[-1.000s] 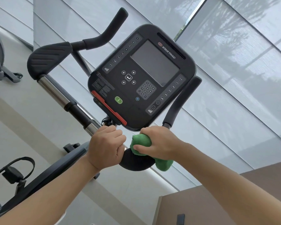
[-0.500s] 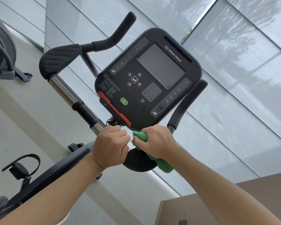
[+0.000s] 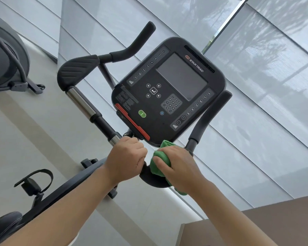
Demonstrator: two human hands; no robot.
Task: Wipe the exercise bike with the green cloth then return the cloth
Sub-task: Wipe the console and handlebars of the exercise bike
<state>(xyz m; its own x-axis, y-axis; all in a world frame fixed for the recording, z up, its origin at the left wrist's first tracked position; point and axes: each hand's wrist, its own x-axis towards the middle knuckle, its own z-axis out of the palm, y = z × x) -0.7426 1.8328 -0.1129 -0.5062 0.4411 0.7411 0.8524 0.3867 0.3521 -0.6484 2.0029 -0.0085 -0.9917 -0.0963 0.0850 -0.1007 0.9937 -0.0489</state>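
Gripping bunched green cloth [image 3: 160,161] in my right hand [image 3: 178,165], pressed on black bike handlebar at console's [image 3: 169,91] 6 o'clock. Left hand [image 3: 125,159] fisted around handlebar beside it. Cloth looks soft, light; keep it wadded in palm.

green cloth [image 3: 159,161] mostly buried under right hand [image 3: 178,166]; left hand [image 3: 125,161] hides its handlebar grip; console [image 3: 167,91] label text too small to read; pedal [image 3: 32,183] side partly cropped
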